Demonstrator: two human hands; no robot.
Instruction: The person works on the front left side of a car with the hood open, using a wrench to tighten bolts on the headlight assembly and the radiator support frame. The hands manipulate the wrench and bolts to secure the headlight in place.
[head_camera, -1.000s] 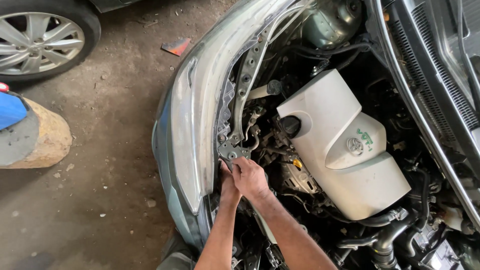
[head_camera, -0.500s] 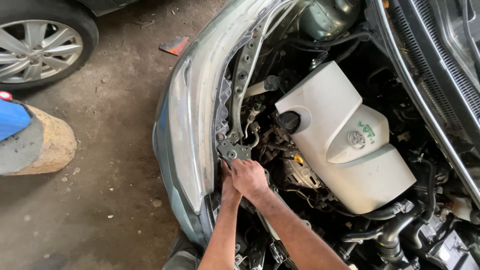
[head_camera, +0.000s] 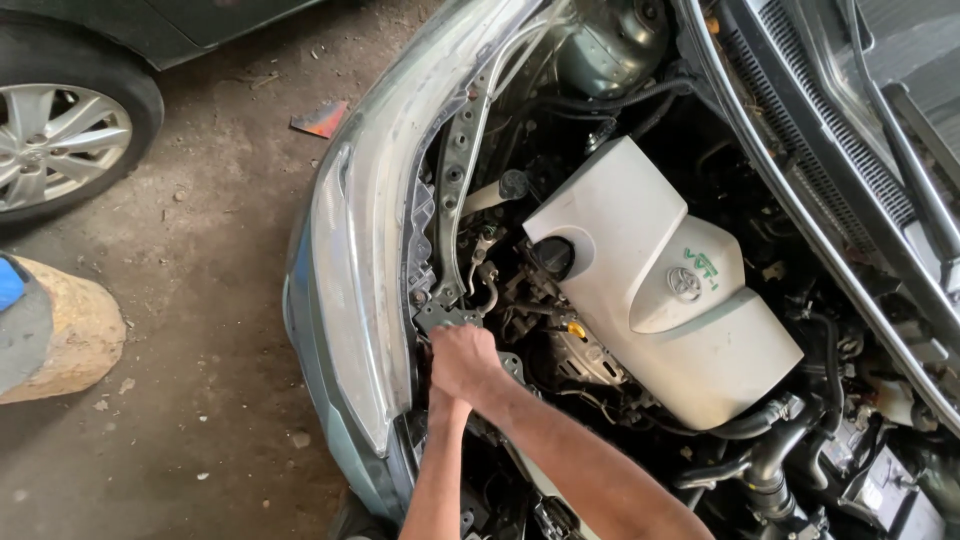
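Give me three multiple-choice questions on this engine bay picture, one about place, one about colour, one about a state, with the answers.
1. Where are the person's hands?
A. at the front metal bracket beside the headlight
B. on the alloy wheel
C. on the windscreen wiper

2. What colour is the large plastic engine cover?
A. red
B. white
C. blue

3. What state is the engine bay in?
A. shut
B. covered by a sheet
C. open, parts exposed

Answers: 1 A, both hands meet below the bracket. 2 B, it shows plain white. 3 C, hoses and engine lie in view.
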